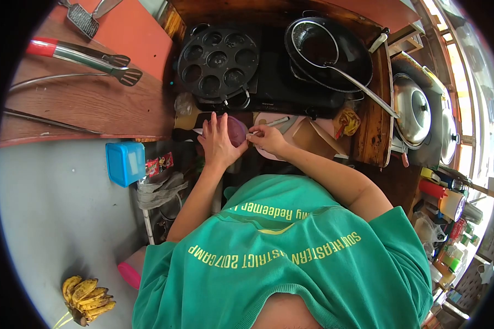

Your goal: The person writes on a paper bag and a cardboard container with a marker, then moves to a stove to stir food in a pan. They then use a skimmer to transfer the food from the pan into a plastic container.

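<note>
My left hand point(218, 143) is spread around a round purple container point(236, 130), fingers over its far side and thumb at its near edge. My right hand point(268, 139) pinches at the container's right rim. Something small and pale shows at those fingertips, too small to name. A slim silver-and-white tool point(280, 121) lies just beyond the right hand. Under and beside it are a pink board or tray point(266, 152) and a piece of brown cardboard point(307, 140).
Ahead stands a black round-hollowed pan point(218, 61) on the stove. A wok point(354, 60) with a ladle point(362, 88) is at its right. Tongs point(88, 59) lie on the wooden counter point(93, 101). A blue container point(125, 164) is left; bananas point(88, 299) lie lower left.
</note>
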`<state>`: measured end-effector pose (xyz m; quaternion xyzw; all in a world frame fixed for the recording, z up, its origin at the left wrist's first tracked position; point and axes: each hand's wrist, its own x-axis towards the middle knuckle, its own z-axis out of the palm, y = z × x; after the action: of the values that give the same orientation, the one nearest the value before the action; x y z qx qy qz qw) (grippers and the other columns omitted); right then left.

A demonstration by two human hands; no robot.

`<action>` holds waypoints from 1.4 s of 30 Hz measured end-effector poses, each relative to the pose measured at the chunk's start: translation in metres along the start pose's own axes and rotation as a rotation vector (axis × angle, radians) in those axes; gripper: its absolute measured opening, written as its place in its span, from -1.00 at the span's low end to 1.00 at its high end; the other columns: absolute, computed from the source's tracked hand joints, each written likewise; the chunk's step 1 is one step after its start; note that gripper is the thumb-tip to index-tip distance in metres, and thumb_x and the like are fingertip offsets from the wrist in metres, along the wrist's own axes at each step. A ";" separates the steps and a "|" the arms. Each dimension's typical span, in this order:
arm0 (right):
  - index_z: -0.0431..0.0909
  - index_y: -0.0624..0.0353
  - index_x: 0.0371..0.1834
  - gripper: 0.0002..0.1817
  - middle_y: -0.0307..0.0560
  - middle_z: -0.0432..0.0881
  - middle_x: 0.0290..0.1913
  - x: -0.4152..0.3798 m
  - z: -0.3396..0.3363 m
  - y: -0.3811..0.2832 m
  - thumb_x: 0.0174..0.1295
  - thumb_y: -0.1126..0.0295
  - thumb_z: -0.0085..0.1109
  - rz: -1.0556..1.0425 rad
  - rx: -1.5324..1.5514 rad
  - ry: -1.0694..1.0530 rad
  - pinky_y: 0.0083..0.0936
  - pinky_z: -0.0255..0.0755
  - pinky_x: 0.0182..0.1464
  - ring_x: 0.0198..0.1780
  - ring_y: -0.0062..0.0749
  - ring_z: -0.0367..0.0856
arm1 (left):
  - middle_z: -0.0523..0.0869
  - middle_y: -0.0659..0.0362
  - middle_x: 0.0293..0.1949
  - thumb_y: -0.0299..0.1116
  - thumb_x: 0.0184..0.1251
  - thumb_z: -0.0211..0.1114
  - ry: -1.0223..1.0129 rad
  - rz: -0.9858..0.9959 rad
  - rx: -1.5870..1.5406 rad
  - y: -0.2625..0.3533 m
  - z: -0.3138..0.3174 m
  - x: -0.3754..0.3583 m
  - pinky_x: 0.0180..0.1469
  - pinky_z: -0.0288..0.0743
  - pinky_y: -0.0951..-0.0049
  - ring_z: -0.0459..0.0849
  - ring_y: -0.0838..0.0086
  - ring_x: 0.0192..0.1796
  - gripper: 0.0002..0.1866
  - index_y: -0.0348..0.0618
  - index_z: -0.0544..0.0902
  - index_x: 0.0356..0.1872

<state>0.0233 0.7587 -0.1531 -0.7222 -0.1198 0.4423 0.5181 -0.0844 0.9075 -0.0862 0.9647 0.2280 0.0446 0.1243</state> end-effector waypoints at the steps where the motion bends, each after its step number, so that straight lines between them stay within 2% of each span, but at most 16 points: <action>1: 0.66 0.23 0.07 -0.58 -0.18 0.72 -0.28 -0.001 0.001 -0.006 0.24 0.20 0.42 0.016 0.011 -0.009 -0.58 0.53 -0.29 -0.31 -0.59 0.63 | 0.22 -0.14 0.48 0.17 -0.16 0.54 0.020 0.009 -0.021 -0.003 0.003 0.000 0.13 0.35 -0.40 0.26 -0.26 0.42 0.09 -0.09 0.29 0.45; 6: 0.64 0.22 0.16 -0.53 -0.16 0.75 -0.26 0.002 0.004 -0.023 0.25 0.21 0.41 0.010 0.007 -0.047 -0.61 0.54 -0.34 -0.35 -0.60 0.65 | 0.23 -0.12 0.47 0.19 -0.16 0.52 0.084 0.054 -0.036 -0.009 0.013 -0.003 0.09 0.34 -0.41 0.26 -0.24 0.40 0.09 -0.07 0.30 0.45; 12: 0.74 0.28 -0.02 -0.63 -0.12 0.78 -0.39 -0.001 0.002 -0.051 0.23 0.23 0.41 0.006 -0.163 -0.004 -0.54 0.57 -0.33 -0.44 -0.57 0.69 | 0.20 -0.10 0.48 0.22 -0.17 0.53 0.044 0.041 -0.026 -0.009 0.014 -0.002 0.07 0.32 -0.40 0.23 -0.24 0.41 0.13 -0.02 0.27 0.48; 14: 0.75 0.21 0.00 -0.56 -0.13 0.74 -0.50 0.007 0.004 -0.037 0.20 0.11 0.43 -0.110 -0.195 0.021 -0.53 0.52 -0.44 -0.53 -0.57 0.67 | 0.18 -0.09 0.48 0.23 -0.19 0.54 0.083 0.054 0.015 -0.010 0.018 -0.005 0.07 0.32 -0.37 0.22 -0.22 0.41 0.16 0.00 0.24 0.50; 18: 0.76 0.18 -0.01 -0.57 -0.08 0.77 -0.43 0.007 0.007 -0.031 0.20 0.09 0.43 -0.223 -0.280 0.041 -0.47 0.57 -0.34 -0.48 -0.49 0.71 | 0.17 -0.07 0.48 0.23 -0.21 0.54 0.103 0.036 0.029 -0.008 0.015 -0.006 0.08 0.30 -0.38 0.21 -0.20 0.42 0.20 0.02 0.19 0.52; 20: 0.77 0.15 -0.02 -0.59 -0.02 0.79 -0.36 0.004 0.006 -0.038 0.19 0.09 0.43 -0.155 -0.279 0.092 -0.46 0.59 -0.23 -0.39 -0.43 0.75 | 0.19 -0.09 0.49 0.19 -0.30 0.57 -0.009 0.010 0.014 -0.006 0.007 0.002 0.12 0.28 -0.43 0.23 -0.17 0.41 0.21 0.01 0.23 0.49; 21: 0.77 0.15 -0.02 -0.59 -0.02 0.79 -0.36 0.008 0.005 -0.036 0.19 0.09 0.43 -0.170 -0.286 0.083 -0.46 0.59 -0.23 -0.39 -0.43 0.75 | 0.19 -0.09 0.49 0.19 -0.30 0.57 0.006 -0.001 0.017 -0.005 0.001 0.009 0.12 0.28 -0.43 0.23 -0.17 0.41 0.21 0.01 0.23 0.49; 23: 0.75 0.17 0.02 -0.56 -0.04 0.80 -0.29 0.023 0.000 -0.017 0.21 0.08 0.43 -0.237 -0.348 0.092 -0.48 0.58 -0.19 -0.32 -0.48 0.74 | 0.15 -0.09 0.52 0.14 -0.32 0.58 -0.167 -0.001 0.009 -0.005 -0.010 0.019 0.21 0.24 -0.48 0.20 -0.15 0.45 0.25 -0.05 0.17 0.51; 24: 0.75 0.17 0.02 -0.56 -0.04 0.80 -0.29 0.024 -0.003 -0.012 0.21 0.08 0.43 -0.252 -0.357 0.072 -0.48 0.58 -0.19 -0.32 -0.48 0.74 | 0.15 -0.09 0.52 0.14 -0.32 0.58 -0.153 -0.023 0.011 -0.004 -0.011 0.019 0.21 0.24 -0.48 0.20 -0.15 0.45 0.25 -0.05 0.17 0.51; 26: 0.73 0.22 0.03 -0.52 -0.03 0.81 -0.20 0.025 -0.005 -0.007 0.22 0.05 0.41 -0.227 -0.214 0.024 -0.49 0.57 -0.13 -0.24 -0.45 0.74 | 0.16 -0.10 0.52 0.09 -0.35 0.58 -0.118 -0.011 -0.041 -0.004 -0.014 0.016 0.25 0.23 -0.48 0.20 -0.13 0.46 0.25 -0.10 0.17 0.50; 28: 0.68 0.27 0.09 -0.53 -0.27 0.69 -0.31 0.022 -0.005 -0.003 0.35 0.08 0.32 -0.175 -0.081 -0.044 -0.62 0.48 -0.26 -0.32 -0.65 0.60 | 0.18 -0.12 0.51 0.07 -0.34 0.58 -0.074 -0.009 -0.104 -0.004 -0.029 0.002 0.24 0.26 -0.44 0.23 -0.16 0.45 0.24 -0.13 0.17 0.49; 30: 0.66 0.23 0.06 -0.61 -0.30 0.61 -0.32 0.020 -0.015 0.006 0.40 0.12 0.26 -0.057 0.175 -0.215 -0.69 0.45 -0.27 -0.36 -0.68 0.55 | 0.18 -0.12 0.51 0.08 -0.33 0.59 -0.037 -0.042 -0.061 -0.002 -0.052 -0.021 0.22 0.28 -0.42 0.24 -0.17 0.44 0.23 -0.14 0.18 0.48; 32: 0.63 0.21 0.06 -0.64 -0.28 0.62 -0.25 0.007 -0.024 -0.002 0.42 0.14 0.24 0.082 0.161 -0.166 -0.68 0.48 -0.24 -0.35 -0.66 0.56 | 0.17 -0.14 0.50 0.10 -0.33 0.60 -0.075 -0.129 -0.037 -0.008 -0.089 -0.050 0.25 0.29 -0.37 0.23 -0.17 0.45 0.23 -0.16 0.20 0.47; 35: 0.61 0.21 0.10 -0.64 -0.25 0.66 -0.14 -0.007 -0.038 0.002 0.44 0.17 0.20 0.184 0.227 -0.137 -0.62 0.53 -0.17 -0.26 -0.60 0.61 | 0.26 -0.16 0.47 0.07 -0.35 0.58 0.077 -0.232 -0.150 -0.042 -0.138 -0.107 0.21 0.31 -0.34 0.29 -0.15 0.42 0.18 -0.12 0.25 0.45; 38: 0.64 0.19 0.07 -0.68 -0.21 0.69 -0.14 -0.019 -0.052 0.007 0.40 0.23 0.20 0.186 0.258 -0.181 -0.55 0.51 -0.09 -0.17 -0.54 0.61 | 0.26 -0.21 0.46 0.03 -0.33 0.58 0.107 -0.441 -0.115 -0.079 -0.200 -0.160 0.28 0.28 -0.28 0.28 -0.14 0.44 0.14 -0.13 0.26 0.42; 42: 0.62 0.20 0.10 -0.69 -0.19 0.68 -0.11 -0.028 -0.056 0.001 0.41 0.26 0.15 0.251 0.265 -0.184 -0.53 0.51 -0.05 -0.14 -0.52 0.62 | 0.21 -0.21 0.49 -0.01 -0.21 0.58 0.300 -0.680 0.075 -0.135 -0.234 -0.198 0.35 0.23 -0.26 0.26 -0.13 0.47 0.06 -0.15 0.28 0.39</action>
<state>0.0499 0.7045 -0.1357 -0.6137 -0.0165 0.5794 0.5361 -0.3525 0.9860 0.0992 0.8204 0.5525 0.1335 0.0620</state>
